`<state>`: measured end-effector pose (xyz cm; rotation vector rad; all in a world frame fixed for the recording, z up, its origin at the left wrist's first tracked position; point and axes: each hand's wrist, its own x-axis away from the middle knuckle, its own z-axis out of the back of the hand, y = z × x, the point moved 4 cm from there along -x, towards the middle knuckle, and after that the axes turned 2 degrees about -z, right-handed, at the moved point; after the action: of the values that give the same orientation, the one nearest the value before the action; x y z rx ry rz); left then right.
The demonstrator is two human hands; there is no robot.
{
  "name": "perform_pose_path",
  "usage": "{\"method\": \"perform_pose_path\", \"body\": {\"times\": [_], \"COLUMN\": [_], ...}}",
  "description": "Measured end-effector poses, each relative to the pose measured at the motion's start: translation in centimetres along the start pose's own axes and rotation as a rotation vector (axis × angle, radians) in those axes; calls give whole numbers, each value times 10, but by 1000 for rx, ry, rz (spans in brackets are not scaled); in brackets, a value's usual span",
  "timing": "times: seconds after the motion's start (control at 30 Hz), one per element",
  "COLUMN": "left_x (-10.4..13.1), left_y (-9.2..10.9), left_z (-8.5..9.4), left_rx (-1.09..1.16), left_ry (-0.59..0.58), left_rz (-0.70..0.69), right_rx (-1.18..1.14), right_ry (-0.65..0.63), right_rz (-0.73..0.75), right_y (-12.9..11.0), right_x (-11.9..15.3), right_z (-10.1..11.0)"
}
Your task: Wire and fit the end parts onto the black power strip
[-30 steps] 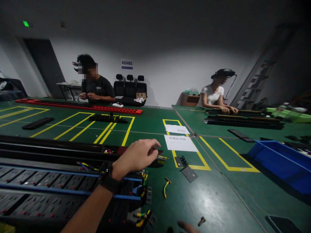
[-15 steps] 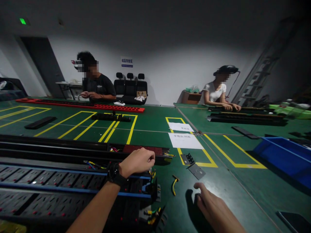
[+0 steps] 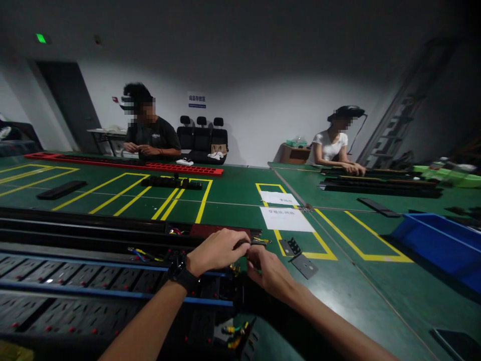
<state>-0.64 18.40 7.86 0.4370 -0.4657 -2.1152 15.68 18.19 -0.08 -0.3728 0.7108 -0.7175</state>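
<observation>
My left hand (image 3: 221, 250), with a black watch at the wrist, is over the right end of the long black rails (image 3: 93, 233), its fingers curled. My right hand (image 3: 268, 268) meets it fingertip to fingertip, also with bent fingers; whatever lies between the fingers is too small or hidden to name. Below them is a black slotted panel assembly (image 3: 93, 276) with blue strips and red dots. Yellow and green wire ends (image 3: 236, 333) stick out at its right end. A dark red piece (image 3: 203, 230) lies in the rails behind my left hand.
Grey metal brackets (image 3: 304, 265) and white paper sheets (image 3: 287, 219) lie on the green table (image 3: 345, 291). At the right are a blue bin (image 3: 439, 245) and a dark flat device (image 3: 456, 345). Two people work across the table beside a red frame (image 3: 184, 168) and black rails (image 3: 379, 188).
My right hand has moved left and up from the bare table to meet my left hand. My left hand has shifted only slightly. The yellow wire piece on the table is now out of sight.
</observation>
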Motion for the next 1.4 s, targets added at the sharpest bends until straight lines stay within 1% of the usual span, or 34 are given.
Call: {"method": "perform_pose_path", "body": {"times": [0.1,0.17,0.27,0.43,0.5,0.57,0.63,0.73,0.8,0.93,1.03,1.1,1.2,1.27,1.33,1.4], "left_x": [-1,-1,-1,-1,-2,-3,-3,-4,-3,-3,-3,-4,-4,-4,-4,-4], "left_y": [2,3,3,-1,-2,-1,0,3,2,0,1,0,-4,-9,-16,-22], "left_z": [-3,-5,-7,-10,-11,-10,-10,-12,-12,-13,-14,-13,-6,2,7,11], "left_rx": [6,10,38,76,80,67,45,7,-25,-45,-30,-17,-10,-47,-114,-153], "left_ry": [-31,-43,-78,-148,-163,-150,-140,-167,-182,-183,-185,-181,-109,-59,-52,-65], "left_rz": [-57,-85,-94,-89,-82,-77,-90,-107,-83,-56,-69,-66,-40,0,53,99], "right_rx": [38,52,61,43,47,66,95,157,199,224,194,158,96,72,60,57], "right_ry": [82,100,69,-29,-30,21,93,167,203,241,240,221,202,217,245,261], "right_rz": [83,121,123,46,42,98,212,362,404,434,418,379,269,172,88,41], "right_y": [6,10,12,9,11,11,10,5,3,3,5,7,11,15,19,21], "right_x": [5,8,11,12,12,12,14,16,17,17,17,17,14,12,10,9], "right_z": [-8,-10,-10,-11,-13,-14,-15,-14,-12,-11,-11,-11,-9,-6,-4,-4]}}
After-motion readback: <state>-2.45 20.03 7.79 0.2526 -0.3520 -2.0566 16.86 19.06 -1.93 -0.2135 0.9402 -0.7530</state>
